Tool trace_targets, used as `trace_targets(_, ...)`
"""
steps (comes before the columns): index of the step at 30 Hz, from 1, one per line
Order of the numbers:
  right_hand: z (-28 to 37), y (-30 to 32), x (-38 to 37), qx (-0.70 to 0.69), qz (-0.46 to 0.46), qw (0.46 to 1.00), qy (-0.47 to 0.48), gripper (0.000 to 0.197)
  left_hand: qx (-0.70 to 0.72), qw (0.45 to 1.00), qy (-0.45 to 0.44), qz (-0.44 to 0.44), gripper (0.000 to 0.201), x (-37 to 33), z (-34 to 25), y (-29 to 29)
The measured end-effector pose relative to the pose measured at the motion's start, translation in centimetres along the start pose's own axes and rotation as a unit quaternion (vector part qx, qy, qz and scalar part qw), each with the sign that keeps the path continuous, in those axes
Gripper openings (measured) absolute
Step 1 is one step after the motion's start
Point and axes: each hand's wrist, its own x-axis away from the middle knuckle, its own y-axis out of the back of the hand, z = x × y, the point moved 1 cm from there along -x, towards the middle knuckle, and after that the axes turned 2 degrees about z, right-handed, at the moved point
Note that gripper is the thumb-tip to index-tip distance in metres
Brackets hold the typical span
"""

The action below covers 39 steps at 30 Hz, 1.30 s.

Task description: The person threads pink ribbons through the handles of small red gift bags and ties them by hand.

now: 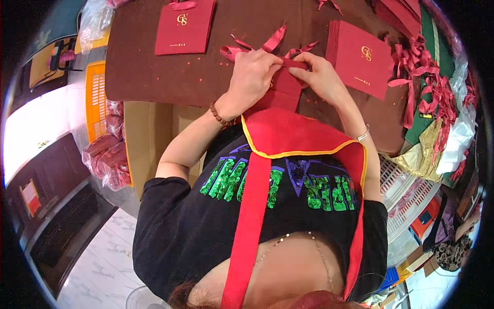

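Note:
A dark red paper gift bag (284, 91) lies on the brown-covered table right in front of me, partly hidden by my hands and by my red apron (301, 131). My left hand (252, 77), with a beaded bracelet at the wrist, pinches the bag's top edge. From the right, my right hand (321, 77) is closed with thumb and fingers on the same edge. Red satin ribbon (272, 41) stands up in loops just beyond my fingers. Whether the fingertips also grip some ribbon is hidden.
A stack of red bags (357, 59) lies to the right, another bag stack (184, 28) at the far left. Loose red ribbons (432, 92) hang in a heap on the right. An orange crate (95, 98) and a cardboard box (141, 139) stand left below the table (149, 77).

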Motion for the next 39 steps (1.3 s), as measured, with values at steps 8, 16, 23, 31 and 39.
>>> trace_targets(8,-0.4,0.0,0.0,-0.005,0.002,1.0,0.026,0.018,-0.027,1.0,0.006,-0.004,0.006,-0.1,-0.3,-0.4)
trace_targets(16,-0.5,0.1,0.2,-0.043,0.012,0.999,0.013,0.016,-0.147,0.989,-0.006,0.005,0.004,-0.1,-1.0,-0.5)
trace_targets(23,-0.9,-0.4,0.5,-0.165,0.006,0.986,-0.026,0.012,-0.13,0.991,-0.019,0.007,0.004,0.8,-0.6,-1.0)
trace_targets(31,-0.6,-0.5,0.8,-0.285,0.034,0.955,-0.073,0.024,-0.009,1.0,-0.01,-0.027,0.005,0.2,0.2,-0.6)
trace_targets(39,-0.1,-0.3,0.2,-0.081,0.045,0.995,-0.047,0.027,0.049,0.997,0.049,-0.019,0.006,0.7,0.4,-0.7)
